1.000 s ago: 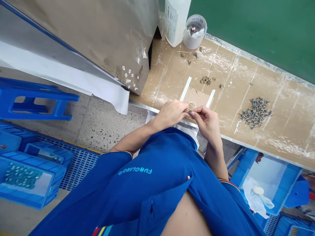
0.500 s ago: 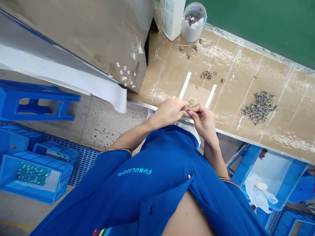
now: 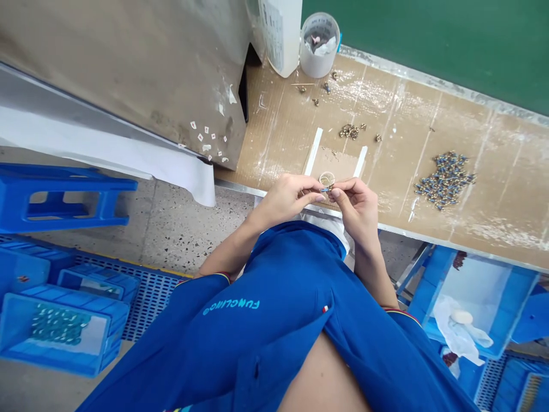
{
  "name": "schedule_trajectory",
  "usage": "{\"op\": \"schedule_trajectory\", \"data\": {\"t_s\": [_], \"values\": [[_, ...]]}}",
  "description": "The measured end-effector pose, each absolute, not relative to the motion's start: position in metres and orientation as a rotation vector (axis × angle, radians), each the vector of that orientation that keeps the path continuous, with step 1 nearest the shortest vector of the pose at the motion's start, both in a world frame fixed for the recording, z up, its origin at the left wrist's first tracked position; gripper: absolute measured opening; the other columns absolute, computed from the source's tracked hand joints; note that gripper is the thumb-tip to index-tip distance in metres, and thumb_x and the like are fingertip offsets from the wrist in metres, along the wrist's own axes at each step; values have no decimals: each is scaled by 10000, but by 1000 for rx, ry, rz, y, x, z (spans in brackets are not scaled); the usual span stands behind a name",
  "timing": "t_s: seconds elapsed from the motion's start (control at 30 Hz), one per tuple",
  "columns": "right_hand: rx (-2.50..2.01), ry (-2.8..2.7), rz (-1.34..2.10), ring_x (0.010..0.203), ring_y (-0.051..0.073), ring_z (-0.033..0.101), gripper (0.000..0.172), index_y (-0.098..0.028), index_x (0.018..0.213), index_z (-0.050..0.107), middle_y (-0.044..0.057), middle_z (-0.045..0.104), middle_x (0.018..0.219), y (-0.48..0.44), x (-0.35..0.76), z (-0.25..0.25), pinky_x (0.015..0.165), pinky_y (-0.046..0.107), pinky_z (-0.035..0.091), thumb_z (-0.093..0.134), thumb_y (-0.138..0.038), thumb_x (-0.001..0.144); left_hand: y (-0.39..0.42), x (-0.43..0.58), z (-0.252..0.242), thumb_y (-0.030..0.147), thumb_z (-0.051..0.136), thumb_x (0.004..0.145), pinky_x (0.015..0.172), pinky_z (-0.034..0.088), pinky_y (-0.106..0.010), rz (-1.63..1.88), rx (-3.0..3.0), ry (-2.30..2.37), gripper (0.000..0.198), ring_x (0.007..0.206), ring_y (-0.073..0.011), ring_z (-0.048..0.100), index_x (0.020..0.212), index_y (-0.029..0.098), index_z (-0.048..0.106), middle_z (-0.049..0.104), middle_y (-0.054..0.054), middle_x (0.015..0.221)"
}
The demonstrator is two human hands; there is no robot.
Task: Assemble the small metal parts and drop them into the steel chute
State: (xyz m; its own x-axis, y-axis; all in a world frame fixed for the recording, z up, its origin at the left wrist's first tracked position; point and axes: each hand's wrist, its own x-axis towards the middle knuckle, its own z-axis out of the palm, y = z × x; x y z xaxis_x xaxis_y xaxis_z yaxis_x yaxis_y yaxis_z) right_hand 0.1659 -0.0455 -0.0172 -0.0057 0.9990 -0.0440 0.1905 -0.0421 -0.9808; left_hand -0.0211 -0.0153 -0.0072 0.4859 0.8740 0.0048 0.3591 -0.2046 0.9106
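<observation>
My left hand (image 3: 291,197) and my right hand (image 3: 357,207) meet at the near edge of the cardboard-covered bench (image 3: 386,171). Both pinch one small blue and brass part (image 3: 326,188) between their fingertips. Just behind the part lies a small pale ring (image 3: 326,179) between two white strips (image 3: 313,151). A heap of the same small parts (image 3: 444,180) lies to the right, and a smaller brass cluster (image 3: 349,131) sits further back.
A white bottle (image 3: 281,34) and a white cup (image 3: 319,44) stand at the back beside a grey metal cabinet (image 3: 141,68). Blue bins (image 3: 60,326) and a blue stool (image 3: 60,197) stand on the floor at left. Another blue bin (image 3: 476,297) sits under the bench at right.
My hands stay together on the small part. The view has shifted, so the bench and hands sit slightly further left in the picture.
</observation>
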Motion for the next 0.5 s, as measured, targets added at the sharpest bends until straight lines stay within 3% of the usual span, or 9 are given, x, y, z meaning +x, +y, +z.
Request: {"op": "schedule_trajectory", "data": {"t_s": [0.17, 0.5], "values": [[-1305, -1371, 1133, 766, 155, 672, 309, -240, 834, 617, 8, 687, 815, -47, 163, -12, 704, 310, 570, 681, -534, 905, -17, -15, -10, 255, 552, 987, 665, 453, -250, 791, 1897, 993, 271, 695, -133, 616, 794, 142, 706, 686, -37, 748], [-1138, -1384, 1268, 648, 125, 549, 335, -227, 764, 556, -17, 573, 723, -46, 165, -17, 592, 279, 464, 681, -498, 917, -20, -14, -11, 213, 509, 975, 575, 407, -242, 815, 2048, 979, 318, 584, -115, 557, 693, 154, 642, 627, -14, 642]]}}
